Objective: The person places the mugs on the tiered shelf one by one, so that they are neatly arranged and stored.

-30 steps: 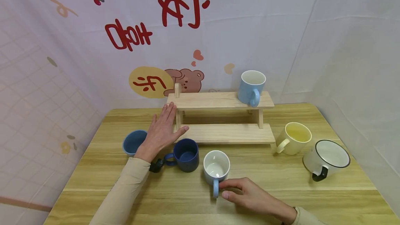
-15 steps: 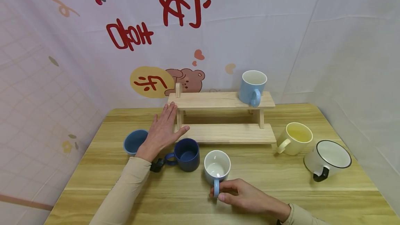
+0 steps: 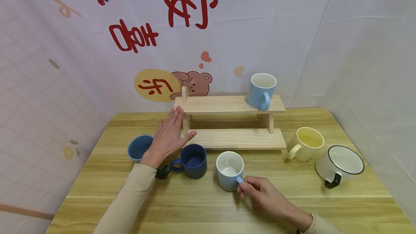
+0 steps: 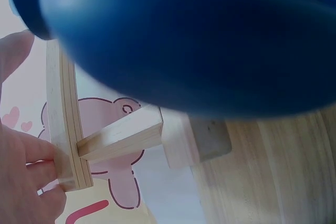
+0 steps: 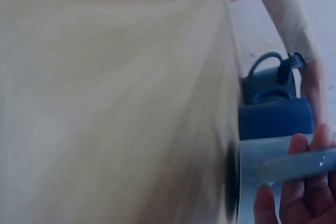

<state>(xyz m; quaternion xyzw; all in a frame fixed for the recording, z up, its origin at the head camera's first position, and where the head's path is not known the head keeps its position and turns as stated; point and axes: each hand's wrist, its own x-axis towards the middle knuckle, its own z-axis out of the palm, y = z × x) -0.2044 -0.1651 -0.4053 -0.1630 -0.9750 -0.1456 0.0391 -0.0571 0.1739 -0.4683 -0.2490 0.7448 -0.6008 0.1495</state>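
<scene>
My right hand (image 3: 268,198) pinches the handle of a light blue mug (image 3: 228,182) with a white inside. The mug stands upright on the table, its handle pointing to the lower right. In the right wrist view, the fingers (image 5: 295,195) are at the handle. My left hand (image 3: 166,137) rests with extended fingers on the left end of a two-tier wooden shelf (image 3: 214,104). Just right of the left wrist stands a dark blue mug (image 3: 194,165), which fills the top of the left wrist view. Another light blue mug (image 3: 260,95) is on the shelf's upper tier, at the right.
Left of the left hand sits a blue mug (image 3: 139,148), partly hidden by it. At the right stand a yellow mug (image 3: 303,147) and a white mug with a black rim (image 3: 331,169). A printed cloth (image 3: 276,39) hangs behind the wooden table (image 3: 201,212).
My right hand has taken hold of the light blue mug's handle and turned it rightward. The mug has shifted slightly right. My left hand has stayed on the shelf.
</scene>
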